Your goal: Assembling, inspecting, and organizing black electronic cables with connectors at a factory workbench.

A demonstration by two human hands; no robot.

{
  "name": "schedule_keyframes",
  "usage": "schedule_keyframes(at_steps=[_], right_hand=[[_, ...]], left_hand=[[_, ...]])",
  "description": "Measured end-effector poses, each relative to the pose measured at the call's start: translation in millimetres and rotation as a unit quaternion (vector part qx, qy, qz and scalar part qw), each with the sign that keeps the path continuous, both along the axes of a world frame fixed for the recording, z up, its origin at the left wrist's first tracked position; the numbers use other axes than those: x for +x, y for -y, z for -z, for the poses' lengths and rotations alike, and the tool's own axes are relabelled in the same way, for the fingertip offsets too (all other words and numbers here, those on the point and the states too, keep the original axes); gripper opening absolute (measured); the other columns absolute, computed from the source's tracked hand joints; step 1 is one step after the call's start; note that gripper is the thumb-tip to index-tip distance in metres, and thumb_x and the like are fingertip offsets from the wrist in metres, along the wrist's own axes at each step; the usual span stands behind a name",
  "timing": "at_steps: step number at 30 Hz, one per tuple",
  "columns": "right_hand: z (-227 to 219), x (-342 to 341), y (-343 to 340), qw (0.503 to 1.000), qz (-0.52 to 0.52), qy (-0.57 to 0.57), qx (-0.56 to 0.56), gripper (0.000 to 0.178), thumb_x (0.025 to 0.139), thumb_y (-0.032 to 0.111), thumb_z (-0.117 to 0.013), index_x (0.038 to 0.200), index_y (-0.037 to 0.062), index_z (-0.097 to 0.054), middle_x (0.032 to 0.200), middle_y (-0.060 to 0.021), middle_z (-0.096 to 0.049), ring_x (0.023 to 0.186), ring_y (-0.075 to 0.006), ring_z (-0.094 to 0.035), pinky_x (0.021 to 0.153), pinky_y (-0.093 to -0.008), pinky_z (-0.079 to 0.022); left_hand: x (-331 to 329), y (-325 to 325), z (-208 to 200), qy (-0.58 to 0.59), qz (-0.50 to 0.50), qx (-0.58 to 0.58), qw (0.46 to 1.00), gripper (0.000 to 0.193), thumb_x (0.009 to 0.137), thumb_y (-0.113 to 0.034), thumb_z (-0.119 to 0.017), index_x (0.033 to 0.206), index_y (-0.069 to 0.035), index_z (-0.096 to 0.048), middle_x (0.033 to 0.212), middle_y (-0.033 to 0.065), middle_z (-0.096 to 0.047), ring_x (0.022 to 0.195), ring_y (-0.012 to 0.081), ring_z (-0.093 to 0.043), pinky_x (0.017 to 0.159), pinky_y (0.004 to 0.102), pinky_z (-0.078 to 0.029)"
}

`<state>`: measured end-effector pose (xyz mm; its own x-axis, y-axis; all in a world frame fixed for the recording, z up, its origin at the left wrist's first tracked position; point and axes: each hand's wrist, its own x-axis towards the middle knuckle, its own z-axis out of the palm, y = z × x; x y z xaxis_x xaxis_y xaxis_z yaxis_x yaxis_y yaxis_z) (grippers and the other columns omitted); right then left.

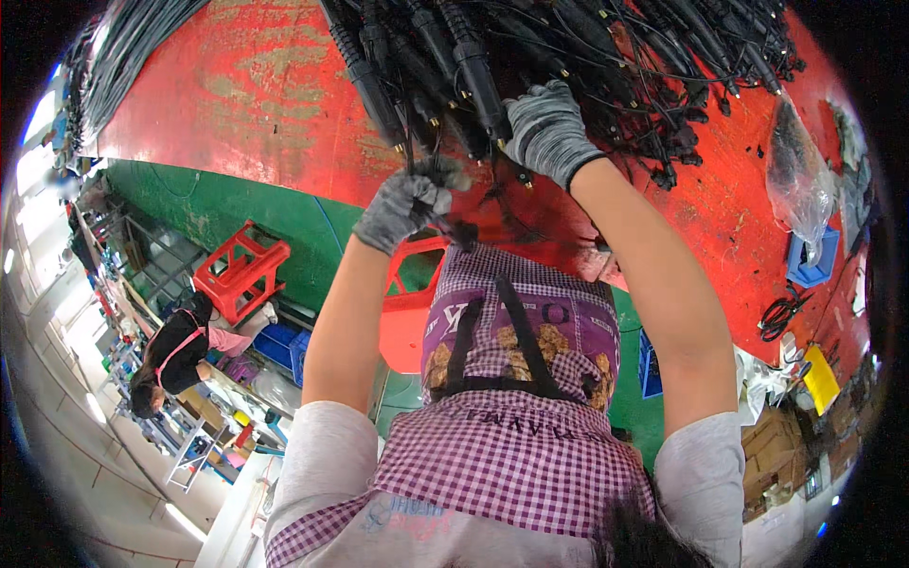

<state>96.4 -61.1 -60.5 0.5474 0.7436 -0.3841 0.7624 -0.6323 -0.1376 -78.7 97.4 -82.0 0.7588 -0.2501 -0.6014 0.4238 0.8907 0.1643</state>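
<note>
Left hand (405, 204), in a grey knit glove, is curled tight around a thin black cable end (454, 227) at the near edge of the red worn tabletop (256, 95). Right hand (544, 128), same grey glove, lies just beyond it with fingers bent down onto the big tangled heap of black cables with thick cylindrical plugs (568, 57); whether it actually pinches one, I cannot tell. The heap sprawls across the far middle and right of the table, brass tips poking out, crowding both hands. Farther right lies a clear crumpled plastic bag (797, 175), then a small blue tray (814, 265). Near left, down on the green floor, stands a red plastic stool (241, 270).
</note>
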Motion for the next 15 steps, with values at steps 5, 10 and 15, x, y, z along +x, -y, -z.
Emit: schedule_keyframes(at_steps=[5, 10, 15], right_hand=[[-42, 37, 13, 0.969, 0.065, -0.201, 0.129, 0.030, 0.069, 0.028, -0.062, 0.092, 0.0090, -0.060, 0.081, -0.0104, -0.061, 0.079, -0.0230, -0.058, 0.073, -0.0334, -0.045], [-52, 94, 41, 0.853, 0.088, -0.364, 0.365, 0.022, 0.079, 0.019, -0.056, 0.094, 0.0036, -0.055, 0.073, -0.0018, -0.055, 0.061, -0.0105, -0.053, 0.055, -0.0213, -0.045], [-155, 101, 17, 0.867, 0.204, -0.419, 0.179, 0.014, 0.074, 0.015, -0.054, 0.080, 0.0025, -0.057, 0.066, -0.0050, -0.053, 0.061, -0.0204, -0.051, 0.063, -0.0364, -0.045]], left_hand=[[-25, -34, -38, 0.018, 0.073, 0.016, 0.997, 0.037, 0.066, -0.002, -0.055, 0.103, 0.003, -0.049, 0.090, 0.0174, -0.058, 0.059, 0.0190, -0.054, 0.058, 0.0284, -0.045], [-35, -71, -71, -0.015, 0.044, 0.088, 0.995, 0.034, 0.064, -0.006, -0.060, 0.096, 0.000, -0.051, 0.084, 0.0140, -0.058, 0.062, 0.0190, -0.053, 0.053, 0.0263, -0.042], [-18, -84, -120, 0.040, 0.143, 0.159, 0.976, 0.035, 0.066, -0.018, -0.063, 0.094, -0.003, -0.047, 0.076, 0.0088, -0.053, 0.058, 0.0172, -0.050, 0.051, 0.0249, -0.038]])
